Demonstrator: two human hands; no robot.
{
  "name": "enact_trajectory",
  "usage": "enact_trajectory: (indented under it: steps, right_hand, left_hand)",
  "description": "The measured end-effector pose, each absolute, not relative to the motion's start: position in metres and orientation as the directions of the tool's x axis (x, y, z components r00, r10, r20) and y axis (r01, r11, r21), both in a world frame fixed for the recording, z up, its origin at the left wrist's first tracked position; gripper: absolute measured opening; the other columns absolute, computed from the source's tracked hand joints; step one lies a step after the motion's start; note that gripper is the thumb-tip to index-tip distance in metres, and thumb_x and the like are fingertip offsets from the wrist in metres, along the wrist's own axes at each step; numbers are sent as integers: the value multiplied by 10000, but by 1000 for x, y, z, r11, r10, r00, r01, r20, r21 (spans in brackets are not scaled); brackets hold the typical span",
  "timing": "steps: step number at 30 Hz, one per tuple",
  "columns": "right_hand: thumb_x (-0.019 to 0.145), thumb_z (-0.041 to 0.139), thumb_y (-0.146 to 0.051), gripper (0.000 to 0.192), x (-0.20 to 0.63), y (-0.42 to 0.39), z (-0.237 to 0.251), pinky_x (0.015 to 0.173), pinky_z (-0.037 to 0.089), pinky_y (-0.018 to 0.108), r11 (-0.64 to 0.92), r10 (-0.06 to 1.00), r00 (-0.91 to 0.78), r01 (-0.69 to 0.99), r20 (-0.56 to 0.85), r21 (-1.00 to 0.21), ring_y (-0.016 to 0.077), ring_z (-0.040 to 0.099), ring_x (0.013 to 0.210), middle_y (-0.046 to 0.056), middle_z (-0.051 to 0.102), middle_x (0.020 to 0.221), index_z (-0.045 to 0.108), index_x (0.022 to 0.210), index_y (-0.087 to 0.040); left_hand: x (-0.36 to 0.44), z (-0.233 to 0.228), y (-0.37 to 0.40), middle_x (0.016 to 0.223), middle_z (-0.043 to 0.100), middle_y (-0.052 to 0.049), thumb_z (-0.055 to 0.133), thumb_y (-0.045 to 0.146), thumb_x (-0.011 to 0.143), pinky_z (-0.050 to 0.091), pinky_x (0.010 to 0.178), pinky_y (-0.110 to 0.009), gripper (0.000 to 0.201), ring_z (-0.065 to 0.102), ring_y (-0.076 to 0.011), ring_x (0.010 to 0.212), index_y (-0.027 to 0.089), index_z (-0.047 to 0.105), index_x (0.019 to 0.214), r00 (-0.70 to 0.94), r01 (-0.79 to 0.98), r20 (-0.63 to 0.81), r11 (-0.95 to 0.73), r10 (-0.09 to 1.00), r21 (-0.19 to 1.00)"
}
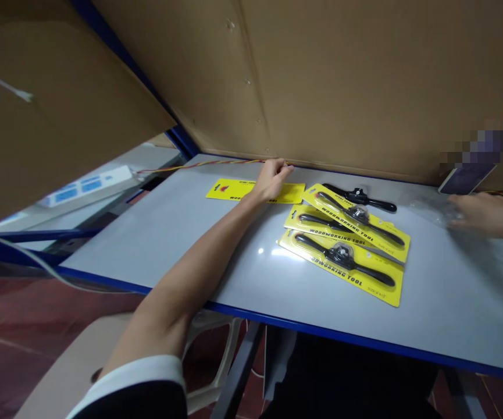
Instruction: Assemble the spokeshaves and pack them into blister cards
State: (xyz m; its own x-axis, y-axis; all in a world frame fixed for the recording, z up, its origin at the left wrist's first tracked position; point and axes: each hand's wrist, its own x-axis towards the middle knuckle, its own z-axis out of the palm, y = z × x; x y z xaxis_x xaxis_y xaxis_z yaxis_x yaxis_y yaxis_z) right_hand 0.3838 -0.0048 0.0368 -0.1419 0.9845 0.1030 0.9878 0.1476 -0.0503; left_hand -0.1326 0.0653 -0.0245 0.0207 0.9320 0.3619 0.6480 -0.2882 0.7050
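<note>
My left hand (272,177) reaches to the far side of the grey table (168,233) and rests on an empty yellow backing card (229,190), fingers curled over its right part. To the right lie three yellow "woodworking tool" cards (342,256), each with a black two-handled tool on it, overlapping one another. A loose black tool (361,198) lies behind them. My right hand (482,214) is at the right edge, touching a clear plastic wrapper (430,208); its grip is blurred.
Brown cardboard panels (342,81) wall the back and the left. A twisted red-yellow wire (199,165) runs along the back edge. A white power strip (89,185) lies at the left. A phone (467,177) leans at the back right. A plastic chair (81,361) stands below.
</note>
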Motion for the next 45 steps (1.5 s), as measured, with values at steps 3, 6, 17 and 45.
enact_trajectory:
  steps: [3,6,17,45]
  right_hand:
    - [869,758,-472,477,351,-14,60,780,512,501,112,993,-116,984,22,137,411,747,1010,214,794,1154,733,1280,-230]
    - [914,687,-421,493,294,-17,78,856,561,484,232,960,-233,972,157,23,371,757,1046,144,804,1188,674,1371,-237]
    - [865,704,-493,781,227,34,26,1166,494,546,591,795,-606,786,-37,-181,397,568,1424,150,603,1551,520,1580,-239]
    - [947,582,-421,646,258,43,48,801,591,435,484,790,-602,728,-115,-486,287,732,884,94,803,1055,546,1561,-223]
  left_hand:
    - [-125,-23,59,629,402,19,531,380,885,328,637,-321,297,381,-158,633,238,377,674,71,673,379,-324,923,665]
    - [-122,-23,49,681,526,-6,508,434,911,364,668,-333,262,468,-179,665,225,480,756,195,756,385,-389,902,527]
    - [-143,-20,38,1148,702,-164,375,495,1009,520,955,-456,497,642,-326,1086,171,731,1129,412,865,298,-472,861,170]
    - [-140,-24,38,1348,656,-216,553,817,903,393,1110,-533,807,537,-418,1312,165,655,1368,64,990,155,-82,986,116]
